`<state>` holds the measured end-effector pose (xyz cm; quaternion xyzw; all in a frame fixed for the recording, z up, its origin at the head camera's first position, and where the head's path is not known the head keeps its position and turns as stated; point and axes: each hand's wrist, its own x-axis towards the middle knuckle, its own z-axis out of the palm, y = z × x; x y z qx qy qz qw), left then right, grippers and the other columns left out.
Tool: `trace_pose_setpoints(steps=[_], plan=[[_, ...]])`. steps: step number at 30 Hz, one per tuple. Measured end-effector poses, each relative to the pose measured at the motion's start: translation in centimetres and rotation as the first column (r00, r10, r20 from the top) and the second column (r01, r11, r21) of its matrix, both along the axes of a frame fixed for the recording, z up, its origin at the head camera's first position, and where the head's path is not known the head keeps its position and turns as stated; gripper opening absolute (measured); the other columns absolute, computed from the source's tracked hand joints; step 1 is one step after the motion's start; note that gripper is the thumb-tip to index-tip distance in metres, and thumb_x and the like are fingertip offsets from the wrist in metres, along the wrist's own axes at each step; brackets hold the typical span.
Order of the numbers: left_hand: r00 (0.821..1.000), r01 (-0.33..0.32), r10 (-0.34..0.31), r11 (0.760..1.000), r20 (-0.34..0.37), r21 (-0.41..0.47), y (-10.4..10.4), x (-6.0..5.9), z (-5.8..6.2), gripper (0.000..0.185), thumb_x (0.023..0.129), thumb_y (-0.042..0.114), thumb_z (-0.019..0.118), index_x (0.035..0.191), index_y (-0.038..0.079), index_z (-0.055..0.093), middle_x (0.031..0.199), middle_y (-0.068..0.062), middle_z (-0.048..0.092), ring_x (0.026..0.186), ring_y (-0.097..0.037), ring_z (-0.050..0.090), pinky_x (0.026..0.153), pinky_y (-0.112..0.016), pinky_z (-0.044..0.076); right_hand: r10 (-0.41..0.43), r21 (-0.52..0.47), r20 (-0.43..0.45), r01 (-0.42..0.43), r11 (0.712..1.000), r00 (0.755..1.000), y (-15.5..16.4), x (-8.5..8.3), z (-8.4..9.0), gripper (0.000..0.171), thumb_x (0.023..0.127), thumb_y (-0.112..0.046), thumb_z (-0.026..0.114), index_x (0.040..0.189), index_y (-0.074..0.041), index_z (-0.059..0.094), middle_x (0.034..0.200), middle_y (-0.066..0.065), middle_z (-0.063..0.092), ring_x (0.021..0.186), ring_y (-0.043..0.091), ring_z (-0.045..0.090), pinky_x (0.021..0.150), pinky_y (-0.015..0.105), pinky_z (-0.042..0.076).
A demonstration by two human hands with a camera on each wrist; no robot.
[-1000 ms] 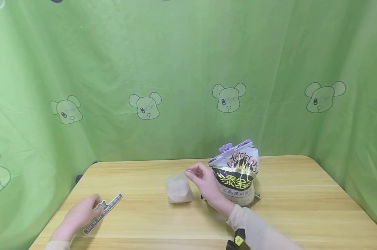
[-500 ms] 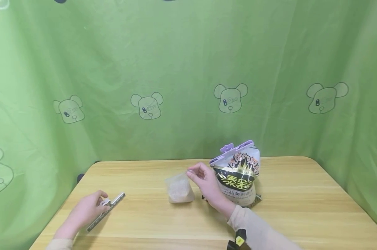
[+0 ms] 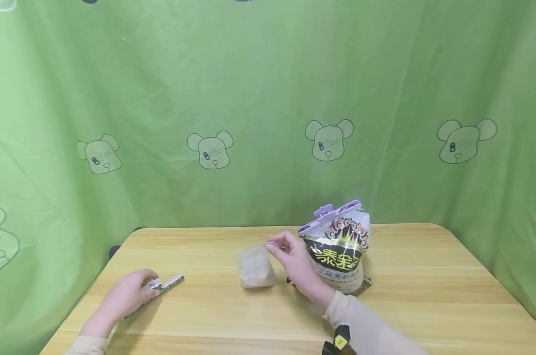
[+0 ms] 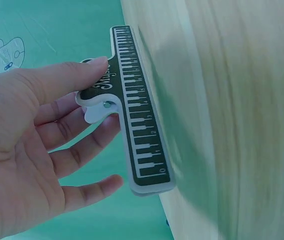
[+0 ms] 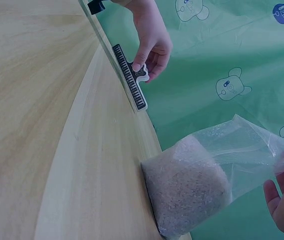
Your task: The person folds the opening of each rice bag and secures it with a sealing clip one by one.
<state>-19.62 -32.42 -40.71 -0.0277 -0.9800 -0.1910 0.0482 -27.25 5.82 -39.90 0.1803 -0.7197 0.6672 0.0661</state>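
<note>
My left hand [image 3: 130,294] pinches the handle tabs of a long sealing clip [image 4: 144,115], dark with a white piano-key and ruler print, between thumb and fingers. The clip is held just over the table at the left. My right hand [image 3: 296,261] pinches the gathered top of a clear plastic bag of rice [image 5: 186,185]. That bag stands on the table with its upper part pulled up toward the hand. Behind the right wrist stands a larger printed rice bag [image 3: 339,246], its top closed by a purple clip [image 3: 332,215].
The wooden table [image 3: 214,320] has its far edge close to a green curtain [image 3: 268,74] printed with bear heads, which also surrounds both sides. A black strap device with a yellow label [image 3: 340,340] sits at the right wrist.
My left hand has shifted slightly right and away from me, tilting the clip so its printed face shows less in the head view. The right hand keeps its pinch on the plastic bag.
</note>
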Motion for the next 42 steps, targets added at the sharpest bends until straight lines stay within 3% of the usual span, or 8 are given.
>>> trace_pose_setpoints(steps=[15, 23, 29, 36, 42], plan=[[0.997, 0.017, -0.015, 1.000, -0.075, 0.026, 1.3, -1.1, 1.2, 0.025, 0.080, 0.018, 0.076, 0.101, 0.010, 0.067, 0.097, -0.005, 0.070, 0.091, -0.022, 0.064, 0.084, -0.051, 0.053, 0.008, -0.006, 0.005, -0.008, 1.000, 1.000, 0.1, -0.1, -0.1, 0.019, 0.088, -0.009, 0.069, 0.105, -0.002, 0.063, 0.103, 0.015, 0.067, 0.091, 0.010, 0.062, 0.089, 0.020, 0.051], [0.987, 0.071, -0.069, 0.997, -0.142, 0.007, 2.2, -1.9, 2.1, 0.019, 0.081, 0.017, 0.076, 0.098, 0.014, 0.067, 0.096, -0.002, 0.070, 0.092, -0.022, 0.065, 0.086, -0.051, 0.052, 0.009, -0.011, -0.008, -0.009, 1.000, 1.000, 0.1, -0.1, -0.1, 0.020, 0.088, -0.010, 0.069, 0.105, 0.000, 0.063, 0.103, 0.017, 0.067, 0.091, 0.009, 0.062, 0.088, 0.019, 0.051], [0.971, 0.117, -0.114, 0.993, -0.208, 0.002, 3.1, -2.5, 2.8, 0.017, 0.081, 0.017, 0.077, 0.096, 0.017, 0.068, 0.092, 0.003, 0.071, 0.089, -0.018, 0.064, 0.084, -0.049, 0.052, 0.002, -0.008, -0.009, -0.002, 1.000, 1.000, 0.0, 0.0, -0.1, 0.019, 0.088, -0.009, 0.069, 0.104, -0.001, 0.063, 0.101, 0.015, 0.067, 0.090, 0.008, 0.062, 0.088, 0.019, 0.051], [0.937, 0.195, -0.183, 0.981, -0.297, 0.010, 4.0, -3.2, 3.4, 0.019, 0.078, 0.015, 0.079, 0.094, 0.018, 0.068, 0.087, 0.008, 0.070, 0.086, -0.014, 0.063, 0.081, -0.041, 0.051, -0.004, 0.007, -0.004, 0.004, 1.000, 1.000, 0.1, -0.1, -0.1, 0.017, 0.088, -0.009, 0.069, 0.104, -0.003, 0.064, 0.102, 0.013, 0.067, 0.092, 0.010, 0.062, 0.089, 0.021, 0.052], [0.927, 0.216, -0.192, 0.976, -0.322, 0.039, 4.4, -3.7, 3.8, 0.022, 0.078, 0.015, 0.080, 0.097, 0.015, 0.070, 0.089, 0.005, 0.069, 0.087, -0.015, 0.063, 0.083, -0.043, 0.052, 0.005, 0.009, 0.010, -0.005, 1.000, 1.000, 0.1, -0.1, 0.0, 0.018, 0.089, -0.010, 0.068, 0.105, -0.004, 0.064, 0.104, 0.012, 0.068, 0.094, 0.011, 0.062, 0.092, 0.021, 0.051]])
